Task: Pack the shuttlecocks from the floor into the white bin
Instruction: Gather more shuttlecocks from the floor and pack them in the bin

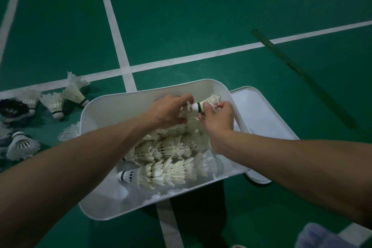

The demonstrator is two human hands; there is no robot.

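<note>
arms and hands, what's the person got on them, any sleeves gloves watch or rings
No gloves on the left hand or the right hand, and no rings that I can make out in this dim light. The left forearm and right forearm are uncovered as far as the frame reaches: no sleeve, watch or wristband in view.

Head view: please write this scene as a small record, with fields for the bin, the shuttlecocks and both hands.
bin: white plastic bin, open, on the green court floor
in bin: many white feather shuttlecocks, nested in rows
left hand: grips a bunch of feather shuttlecocks over the bin
right hand: pinches one shuttlecock with a dark-banded cork, cork toward the bunch
on floor: loose shuttlecocks left of the bin
lid: white lid beside the bin, on its right
</note>
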